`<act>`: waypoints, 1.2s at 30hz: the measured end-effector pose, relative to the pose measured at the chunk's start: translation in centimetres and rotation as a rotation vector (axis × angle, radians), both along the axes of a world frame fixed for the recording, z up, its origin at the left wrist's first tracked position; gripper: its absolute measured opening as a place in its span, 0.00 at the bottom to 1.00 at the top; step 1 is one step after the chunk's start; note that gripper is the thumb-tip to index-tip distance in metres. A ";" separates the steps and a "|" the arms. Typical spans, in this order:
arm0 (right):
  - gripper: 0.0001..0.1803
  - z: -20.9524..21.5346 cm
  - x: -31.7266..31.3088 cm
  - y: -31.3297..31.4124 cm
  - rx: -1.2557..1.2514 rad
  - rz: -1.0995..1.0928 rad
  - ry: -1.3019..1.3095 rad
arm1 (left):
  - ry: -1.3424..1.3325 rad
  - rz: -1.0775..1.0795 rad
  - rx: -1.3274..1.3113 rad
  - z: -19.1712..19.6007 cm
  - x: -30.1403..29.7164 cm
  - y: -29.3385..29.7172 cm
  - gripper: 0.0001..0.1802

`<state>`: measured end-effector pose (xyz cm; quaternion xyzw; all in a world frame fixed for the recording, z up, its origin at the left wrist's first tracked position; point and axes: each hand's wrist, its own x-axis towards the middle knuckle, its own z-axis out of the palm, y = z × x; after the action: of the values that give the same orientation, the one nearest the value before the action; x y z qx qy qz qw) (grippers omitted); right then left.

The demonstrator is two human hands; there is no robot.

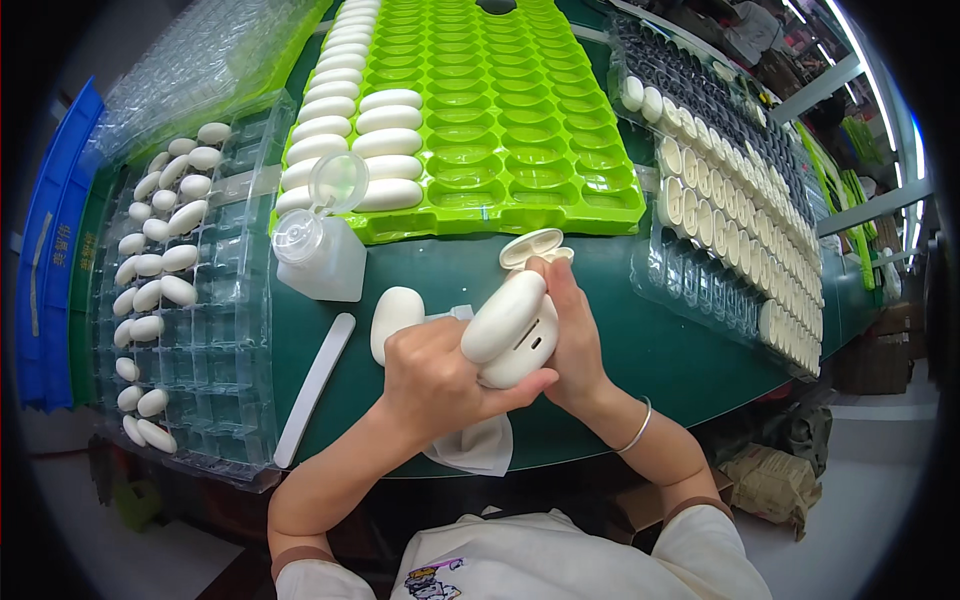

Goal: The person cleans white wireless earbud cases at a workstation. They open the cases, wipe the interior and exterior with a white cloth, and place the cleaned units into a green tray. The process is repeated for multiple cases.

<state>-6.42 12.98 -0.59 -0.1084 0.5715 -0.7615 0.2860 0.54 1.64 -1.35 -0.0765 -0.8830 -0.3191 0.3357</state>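
My left hand [428, 368] is wrapped round a white earbud charging case [507, 318], its thumb along the bottom edge. A thin slot and a small oval port show on the case's side. From the other side my right hand [577, 345] grips the same case, and some of its fingers are hidden behind it. Just beyond the right fingertips is an opened white case [532, 246] with its hollow inside showing; whether the fingers touch it I cannot tell. Another closed white case [397, 318] lies beside my left knuckles. A white cloth [478, 448] is partly under my left wrist.
A white flat strip [315, 388] and a clear flip-top bottle [320, 258], lid up, stand to the left. Behind is a bright green tray [480, 215] with white cases in its left columns. Clear trays [235, 340] of white pieces flank the green table [600, 400], with dark trays [680, 70] far right.
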 end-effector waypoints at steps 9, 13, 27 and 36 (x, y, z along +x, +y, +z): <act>0.26 -0.2 -0.9 0.1 -0.071 -0.008 -0.052 | 0.054 0.043 -0.128 0.6 -0.1 1.3 0.23; 0.27 -0.6 -0.8 0.0 -0.013 0.007 0.049 | 0.044 0.067 -0.183 0.2 0.4 2.0 0.23; 0.20 -0.2 -2.3 0.5 0.215 0.004 1.444 | -0.056 0.217 0.058 1.0 0.1 -1.7 0.18; 0.30 -0.4 -0.1 1.7 -0.185 0.076 0.058 | 0.262 0.027 0.197 1.5 0.1 -3.1 0.26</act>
<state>-6.52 14.67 -1.00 -0.1776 0.5024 -0.7961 0.2868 0.65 -1.44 0.17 -0.0723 -0.7970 -0.3869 0.4580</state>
